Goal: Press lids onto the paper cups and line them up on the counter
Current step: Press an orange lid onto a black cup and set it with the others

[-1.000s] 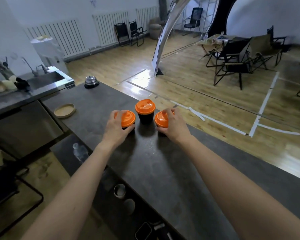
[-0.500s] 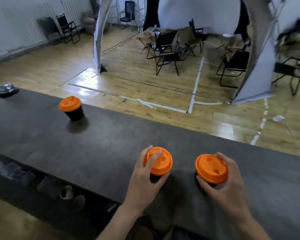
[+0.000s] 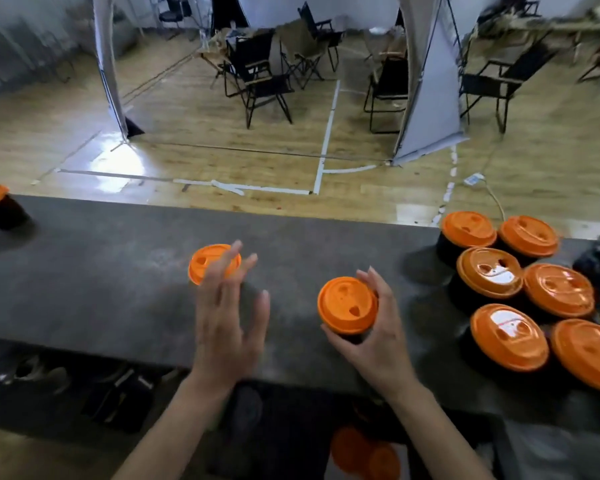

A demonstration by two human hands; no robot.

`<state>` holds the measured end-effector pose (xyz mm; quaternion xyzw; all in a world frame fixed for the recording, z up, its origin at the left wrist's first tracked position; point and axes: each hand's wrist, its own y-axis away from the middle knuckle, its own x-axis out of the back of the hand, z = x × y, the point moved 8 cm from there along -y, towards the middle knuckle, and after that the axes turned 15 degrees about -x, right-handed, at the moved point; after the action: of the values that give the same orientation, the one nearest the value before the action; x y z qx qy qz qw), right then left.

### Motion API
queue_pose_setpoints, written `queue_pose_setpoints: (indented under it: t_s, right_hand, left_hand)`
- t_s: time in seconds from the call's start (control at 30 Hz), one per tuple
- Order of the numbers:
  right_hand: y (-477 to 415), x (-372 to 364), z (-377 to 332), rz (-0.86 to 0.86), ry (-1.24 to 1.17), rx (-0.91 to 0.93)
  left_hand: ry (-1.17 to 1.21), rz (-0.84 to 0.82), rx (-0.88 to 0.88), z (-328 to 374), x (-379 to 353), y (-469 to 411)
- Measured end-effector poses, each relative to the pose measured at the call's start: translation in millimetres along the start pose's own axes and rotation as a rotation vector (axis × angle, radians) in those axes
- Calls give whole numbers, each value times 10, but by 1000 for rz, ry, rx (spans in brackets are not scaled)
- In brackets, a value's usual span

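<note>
My right hand curls round the lidded cup mid-counter, my left hand is spread open and empty beside the other cup at 10 o'clock, so I'd set mine down upright, in line with it.

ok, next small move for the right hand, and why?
Probably place the held cup in line with the middle cup and let go: the right hand grips it, lid already on, while the left hand is open by that cup.
</note>
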<state>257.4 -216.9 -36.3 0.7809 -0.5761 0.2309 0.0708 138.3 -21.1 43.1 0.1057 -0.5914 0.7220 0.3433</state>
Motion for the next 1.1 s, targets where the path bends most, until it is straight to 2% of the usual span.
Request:
queue_pose_setpoints:
  t_s: [0.07,0.1,0.17,0.23,0.37,0.47,0.53,0.73,0.87,1.1]
  right_hand:
    - [23,-42,148,-69,-31,-53]
    - [26,-69,214,-107,-45,-82]
    - [7,-103,301,-155,-87,-131]
    - [-27,-105,361,-147,-110,-161]
    - [-52,-83,425,-87,-71,-141]
    - [-52,-113,453,-70,-41,-133]
    - [-60,-47,401,-15,-27,-111]
    - [-35,-92,303,-104,-47,-165]
    - [-48,-92,303,-83,-60,-220]
    - [-60,-77,261,-83,-72,-189]
  left_hand:
    - [281,-151,43,284,-550,-1]
    - [441,-207,182,310,-838,33]
    - [707,-173,555,229,-1269,196]
    - [812,-68,747,163,-1480,356]
    - [800,-17,740,158,-1457,402]
    - [837,-80,770,100,-1548,425]
    - [826,-27,797,31,-1546,424]
    - [946,-116,945,40,-1571,317]
    - [932,-132,843,22,-1537,338]
    - [1050,-229,851,-97,-1730,273]
